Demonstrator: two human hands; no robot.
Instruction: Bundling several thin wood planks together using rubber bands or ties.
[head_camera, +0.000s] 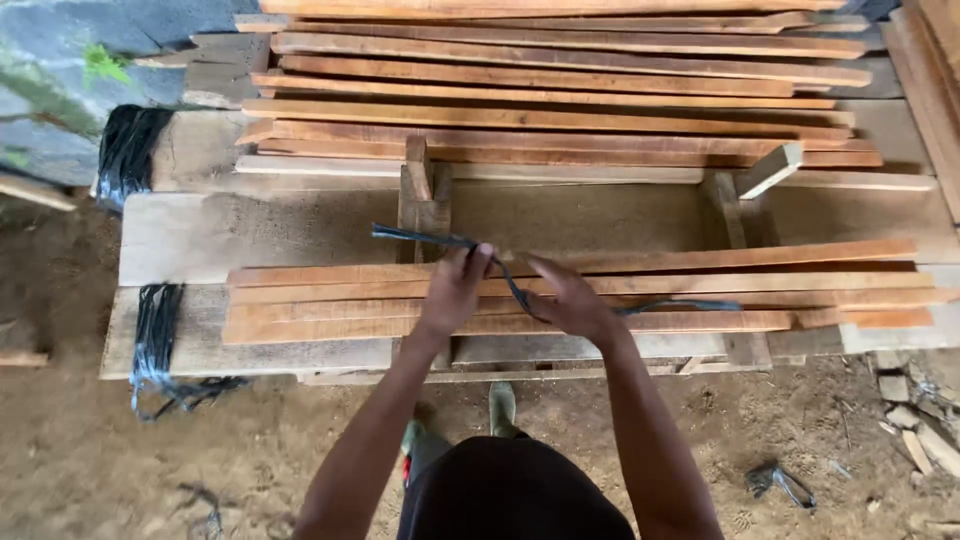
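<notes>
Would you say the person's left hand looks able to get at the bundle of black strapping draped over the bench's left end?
Probably not without stepping over: the left hand grips a dark strap mid-bench, well apart from the bundle of black strapping.

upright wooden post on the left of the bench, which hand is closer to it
Left. The left hand sits just right of and below the post, gripping the black strap; the right hand holds it farther right.

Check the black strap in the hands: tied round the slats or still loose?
Loose. The black strap lies over the front bundle of slats, ends free on each side, held by the left hand and right hand; no knot shows.
</notes>
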